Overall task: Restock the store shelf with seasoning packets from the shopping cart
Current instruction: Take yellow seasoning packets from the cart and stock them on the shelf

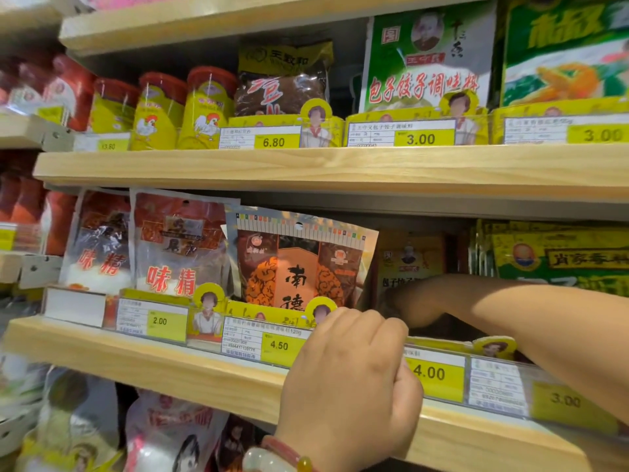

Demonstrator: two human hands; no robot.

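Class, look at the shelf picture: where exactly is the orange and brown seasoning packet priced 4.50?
In the head view, the orange and brown packet stands mid-frame on the middle shelf, right of the red and white packets, just above the left hand.

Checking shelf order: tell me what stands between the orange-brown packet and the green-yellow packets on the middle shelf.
In the head view, a yellow seasoning packet stands between the orange-brown packet and green-yellow packets; the right hand reaches in below it.

Single head cam, wide-angle, no 2nd view. Faces fwd at store shelving, close in, slightly from the left so the boards run down toward the right. Middle wooden shelf crosses lower frame; shelf above at upper-mid height. Both hands enter from bottom & right edge. Frame edges bowed, left side blurred
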